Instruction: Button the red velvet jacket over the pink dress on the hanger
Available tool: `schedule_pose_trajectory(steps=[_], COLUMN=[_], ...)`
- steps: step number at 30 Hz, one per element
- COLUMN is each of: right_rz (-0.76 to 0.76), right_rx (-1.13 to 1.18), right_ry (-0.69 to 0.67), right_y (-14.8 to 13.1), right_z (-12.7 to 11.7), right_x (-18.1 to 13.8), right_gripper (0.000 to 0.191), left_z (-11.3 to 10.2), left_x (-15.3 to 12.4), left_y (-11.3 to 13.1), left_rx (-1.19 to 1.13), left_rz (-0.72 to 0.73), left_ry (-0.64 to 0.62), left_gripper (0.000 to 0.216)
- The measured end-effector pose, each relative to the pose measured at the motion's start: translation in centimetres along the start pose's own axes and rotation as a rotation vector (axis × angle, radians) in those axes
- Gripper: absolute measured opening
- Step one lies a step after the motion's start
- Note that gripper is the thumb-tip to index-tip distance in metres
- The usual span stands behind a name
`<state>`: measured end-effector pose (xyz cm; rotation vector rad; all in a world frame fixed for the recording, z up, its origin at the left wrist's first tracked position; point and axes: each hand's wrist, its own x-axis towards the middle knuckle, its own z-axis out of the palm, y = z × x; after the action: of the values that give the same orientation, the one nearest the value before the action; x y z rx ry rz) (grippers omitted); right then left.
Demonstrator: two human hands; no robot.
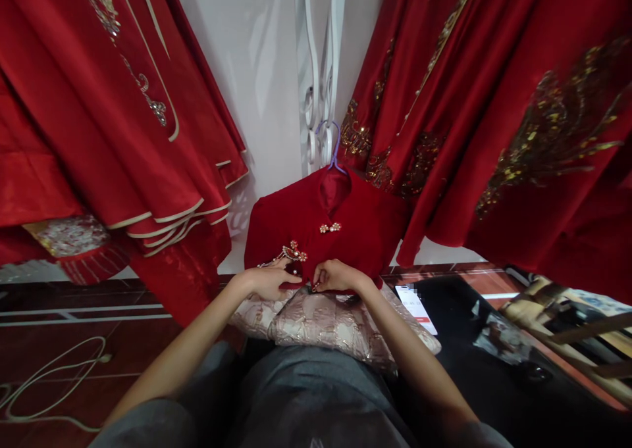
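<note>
We work the red velvet garment (368, 214), laid front up before us with its collar away from us and a purple hanger (336, 155) in its neck. At its left side, our left hand (271, 279) rests on the velvet, thumb apart from the fingers and gripping nothing that we can see; its fingertips touch or nearly touch the beaded ornament (295, 253). Next rightward, a small beaded piece (315, 288) shows at the lower front, at the tips of our right hand (338, 275). That hand's fingers are curled in toward the thumb; we cannot tell whether they are clamped on the piece. Farther up, a jewelled fastener (330, 227) spans the front below the collar. We judge the fastener and ornament to be in place and the lower front to be unfinished; whether the small piece is attached cannot be told. For clearance, again from the left: hemmed red skirts (128, 125) hang near our left forearm and limit outward travel. Between the forearms, patterned brocade (326, 323) extends from the velvet toward our lap, leaving working room above it. Right of the right forearm, a phone (417, 310) lies just beside the brocade edge, on a black surface (459, 375); red gowns (459, 139) hang above and beyond.
</note>
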<state>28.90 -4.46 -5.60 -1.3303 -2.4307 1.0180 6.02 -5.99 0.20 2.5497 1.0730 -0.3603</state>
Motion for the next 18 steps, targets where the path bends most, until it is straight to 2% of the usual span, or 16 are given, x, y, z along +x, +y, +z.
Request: schedule_pose_trajectory(steps=[6,9,12,14,18], right_rz=[-0.007,-0.059,-0.152,-0.212,-0.29], right_rx=[0.107,0.237,0.353,0.382,0.385], right_ry=[-0.134,-0.224,-0.304,-0.306,-0.224], right_y=[-0.9,-2.2,-3.4,-4.0,-4.5], right_z=[-2.2,-3.4,-4.1,-4.2,-3.9], right_x=[-2.1,-3.6,-4.6,-4.8,-4.7], right_gripper=[0.024,0.027,0.03,0.029,0.026], left_z=[0.1,0.0,0.1,0.2,0.2], left_x=[0.1,0.2,0.3,0.3,0.4], left_y=[0.3,0.6,0.9,1.1,1.2], left_rx=[0.05,0.04,0.055,0.077,0.09], left_rz=[0.081,0.102,0.057,0.021,0.019], left_ry=[0.041,0.073,0.103,0.117,0.108], left_gripper=[0.045,0.038,0.031,0.031,0.034])
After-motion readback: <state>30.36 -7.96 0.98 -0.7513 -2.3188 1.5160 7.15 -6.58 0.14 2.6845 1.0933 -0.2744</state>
